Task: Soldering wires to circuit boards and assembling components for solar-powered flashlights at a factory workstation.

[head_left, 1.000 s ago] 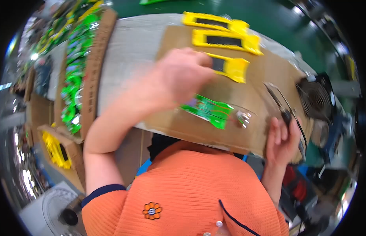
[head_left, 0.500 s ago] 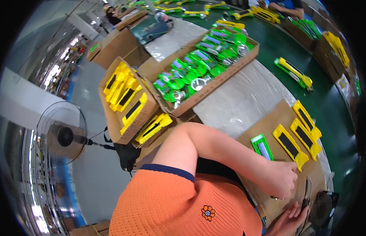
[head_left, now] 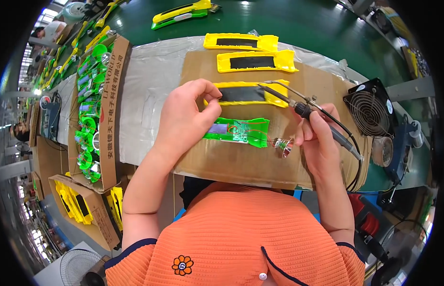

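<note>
My left hand (head_left: pixel 191 108) is closed, thumb and forefinger pinching at the left end of the nearest yellow casing (head_left: pixel 246 94), which carries a black strip. Just below it lies an open green housing (head_left: pixel 254 128) with a circuit board, red wires and a purple cell partly hidden behind my left hand. Thin wires run from its right end to a small silver reflector (head_left: pixel 284 147). My right hand (head_left: pixel 322 138) grips a soldering iron (head_left: pixel 303 109) with a thin metal feed tube alongside; its tip points left, over the casing's right part.
Two more yellow casings (head_left: pixel 258 62) lie farther back on the cardboard sheet (head_left: pixel 222 164). Left stands a carton (head_left: pixel 112 105) of green assemblies, with a smaller box (head_left: pixel 102 217) of yellow casings nearer. A black fan (head_left: pixel 371 106) and a blue stand (head_left: pixel 401 152) are right, near the iron's cable.
The view has swung from the left side to face the bench squarely. My left hand has moved from the casing's right end to its left end. The soldering iron is now over the casing.
</note>
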`<state>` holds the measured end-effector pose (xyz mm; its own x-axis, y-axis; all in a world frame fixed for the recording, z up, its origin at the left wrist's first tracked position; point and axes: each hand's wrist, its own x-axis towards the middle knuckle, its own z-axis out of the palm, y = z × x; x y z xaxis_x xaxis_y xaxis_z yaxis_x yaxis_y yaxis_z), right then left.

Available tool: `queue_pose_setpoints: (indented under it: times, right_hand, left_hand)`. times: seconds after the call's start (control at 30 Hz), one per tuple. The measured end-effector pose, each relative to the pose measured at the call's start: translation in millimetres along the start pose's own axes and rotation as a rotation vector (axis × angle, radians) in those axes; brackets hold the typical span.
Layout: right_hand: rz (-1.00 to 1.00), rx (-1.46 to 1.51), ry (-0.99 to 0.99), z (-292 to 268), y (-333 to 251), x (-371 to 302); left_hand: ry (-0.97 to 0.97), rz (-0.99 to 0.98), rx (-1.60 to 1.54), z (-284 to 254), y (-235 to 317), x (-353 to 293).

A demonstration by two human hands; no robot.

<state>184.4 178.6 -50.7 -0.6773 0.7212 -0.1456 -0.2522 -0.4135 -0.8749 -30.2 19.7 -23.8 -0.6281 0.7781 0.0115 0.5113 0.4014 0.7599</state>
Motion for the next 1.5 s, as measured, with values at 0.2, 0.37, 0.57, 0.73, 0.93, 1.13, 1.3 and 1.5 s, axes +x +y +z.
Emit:
queue_pose_setpoints:
  times: [0.2,0.37,0.57,0.73,0.93,1.13,1.3,1.5]
  right_hand:
    - [0.007,-0.122,-0.004,-18,-19,-23]
    - [-0.266,-0.259,0.008,-38,-32,-10]
    - [-0.112,-0.160,-0.081,-36,-11,12]
    - [0.026,-0.131,-0.088,-43,-19,-23]
    - [0.139,-0.210,-0.009,-31,-23,-17]
    - [0.185,-0.295,-0.049,-23,-23,-13]
    - [0.250,-0.305,-0.115,-20,-26,-10]
    - [0.269,-0.357,-0.079,-16,-26,-9]
  left_hand:
    - [-0.167,0.130,-0.114,15,14,-3]
    - [-0.142,0.138,-0.003,9,19,1]
    - [-0.170,0.184,0.088,17,6,3]
    - [-0.305,0.393,0.084,16,3,22]
    - [-0.479,0.531,0.188,14,8,43]
    - [-0.496,0.554,0.206,18,9,46]
    - [-0.472,0.568,0.218,19,8,43]
    - [-0.475,0.564,0.217,19,9,44]
